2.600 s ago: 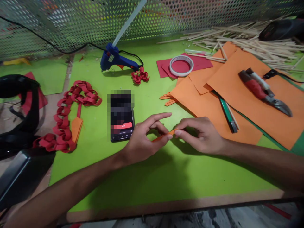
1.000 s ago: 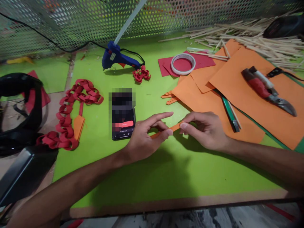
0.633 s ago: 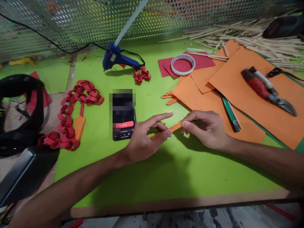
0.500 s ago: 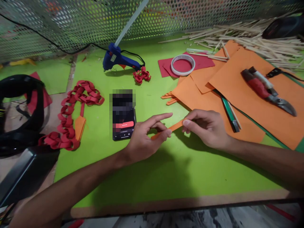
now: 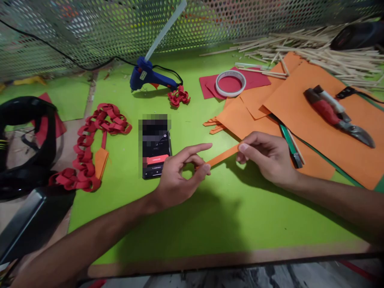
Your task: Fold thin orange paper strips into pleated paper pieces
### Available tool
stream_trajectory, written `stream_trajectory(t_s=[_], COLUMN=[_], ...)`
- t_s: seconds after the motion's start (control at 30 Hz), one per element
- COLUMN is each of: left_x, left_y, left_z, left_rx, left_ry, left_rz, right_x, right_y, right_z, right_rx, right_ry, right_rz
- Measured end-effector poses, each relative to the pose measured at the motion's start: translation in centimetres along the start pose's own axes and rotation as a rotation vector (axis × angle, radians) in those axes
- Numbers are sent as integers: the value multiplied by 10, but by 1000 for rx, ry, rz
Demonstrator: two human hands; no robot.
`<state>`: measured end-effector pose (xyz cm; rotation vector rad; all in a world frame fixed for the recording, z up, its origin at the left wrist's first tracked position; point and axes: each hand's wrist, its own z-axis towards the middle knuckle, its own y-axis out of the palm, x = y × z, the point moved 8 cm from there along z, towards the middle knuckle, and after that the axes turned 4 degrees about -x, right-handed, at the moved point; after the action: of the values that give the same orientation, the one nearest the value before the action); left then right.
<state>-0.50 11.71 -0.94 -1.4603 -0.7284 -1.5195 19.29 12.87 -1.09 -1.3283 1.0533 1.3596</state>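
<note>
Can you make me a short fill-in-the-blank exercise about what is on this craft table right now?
1. Both hands pinch a strip of ___ paper.
2. The phone lies beside the ___ hand.
3. The tape roll rests on ___ paper.
4. The glue gun is ___ in colour.

Missing words: orange; left; red; blue

A narrow orange paper strip (image 5: 222,156), flat and straight, hangs just above the green bench, slanting up from lower left to upper right. Its lower end is pinched in the left hand (image 5: 177,176), its upper end in the right hand (image 5: 267,158). It sits just right of the phone and below the orange sheets
</note>
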Motion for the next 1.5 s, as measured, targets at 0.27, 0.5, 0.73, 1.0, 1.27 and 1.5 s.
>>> stream_trajectory(t_s=[0.27,0.5,0.73,1.0,1.27,1.5], left_x=[5,11,11,17,14,18], left_y=[-2,-4,-2,-1,-2,2], left_z=[-2,-1,-2,-5,-5,-6], left_rx=[27,53,43,31,61,74], left_ry=[64,135,157,205,179,169], left_rz=[-2,25,60,63,135,272], right_x=[1,9,9,9,0,-6], right_y=[-3,-8,-9,-8,-10,-14], right_z=[1,1,0,0,0,-1], right_rx=[28,63,58,59,87,154], right_ry=[-31,-23,-32,-47,-76,-106], right_rz=[55,97,97,111,1,-131])
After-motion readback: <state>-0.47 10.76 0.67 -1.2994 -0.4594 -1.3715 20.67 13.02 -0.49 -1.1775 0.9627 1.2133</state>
